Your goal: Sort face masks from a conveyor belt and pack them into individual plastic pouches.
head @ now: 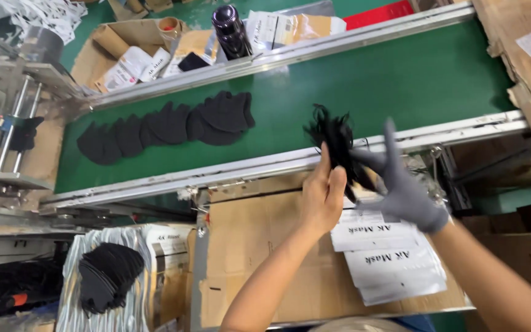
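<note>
My bare left hand [322,197] and my right hand [401,184], in a grey glove, both grip a bunch of black face masks [334,138] with dangling ear loops, held over the near metal rail of the green conveyor belt [401,80]. The gloved index finger points up. A row of overlapping black masks [167,126] lies on the belt to the left. Below my hands, white flat pouches [388,258] lie stacked on a cardboard-covered table [259,246].
A pile of black masks [109,276] sits in a silver-lined box at lower left. Beyond the belt are an open cardboard box [118,49] with white packets, a dark bottle [230,31] and more pouches. Machine rollers stand at far left, cardboard at right.
</note>
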